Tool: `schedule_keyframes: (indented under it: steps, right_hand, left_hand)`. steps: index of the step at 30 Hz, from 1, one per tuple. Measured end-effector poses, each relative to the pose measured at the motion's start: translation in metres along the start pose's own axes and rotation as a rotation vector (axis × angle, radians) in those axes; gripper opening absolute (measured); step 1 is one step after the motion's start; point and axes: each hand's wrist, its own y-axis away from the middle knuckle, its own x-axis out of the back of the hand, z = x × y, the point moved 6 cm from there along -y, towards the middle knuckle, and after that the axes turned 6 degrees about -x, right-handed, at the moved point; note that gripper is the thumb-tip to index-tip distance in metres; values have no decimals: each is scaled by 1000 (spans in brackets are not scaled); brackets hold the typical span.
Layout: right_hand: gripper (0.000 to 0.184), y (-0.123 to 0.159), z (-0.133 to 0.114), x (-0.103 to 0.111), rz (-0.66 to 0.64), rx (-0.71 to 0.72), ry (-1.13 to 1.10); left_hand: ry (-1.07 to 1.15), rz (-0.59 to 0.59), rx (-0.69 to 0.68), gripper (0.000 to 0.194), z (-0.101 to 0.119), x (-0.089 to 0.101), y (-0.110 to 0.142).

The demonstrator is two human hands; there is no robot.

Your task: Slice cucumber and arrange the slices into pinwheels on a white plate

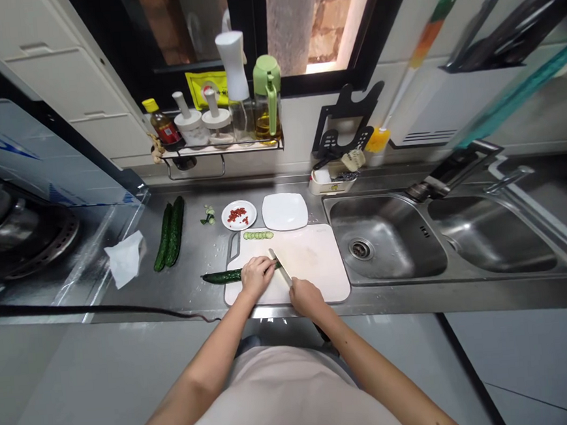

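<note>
My left hand [256, 276] is closed over a dark green cucumber [224, 277], which lies across the left part of a white cutting board [312, 262]. Its uncut end sticks out past the board's left edge. In my right hand [306, 296] is a kitchen knife [281, 268], its blade at the cucumber's right end, close to my left fingertips. A row of cucumber slices [258, 235] lies along the board's far edge. Just beyond the board stand a white square plate [285, 211] and a round plate [225, 216] with chopped red pieces [238, 215].
Two whole cucumbers [170, 234] and a crumpled paper towel [126, 257] lie on the left counter, near green scraps [208, 215]. To the right is a double sink [388, 237]. A rack [239, 148] with bottles and jars hangs behind. A pot [7, 221] sits far left.
</note>
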Motion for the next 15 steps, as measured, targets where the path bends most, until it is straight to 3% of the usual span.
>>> schedule_keyframes:
  steps: [6,15]
  right_hand:
    - [31,2,4,-4,2,-9,-3]
    - [32,-15,-8,5,21,6,-16]
  left_hand:
    - [8,8,4,19,1,1,-1]
    - [-1,-2,9,19,3,3,-2]
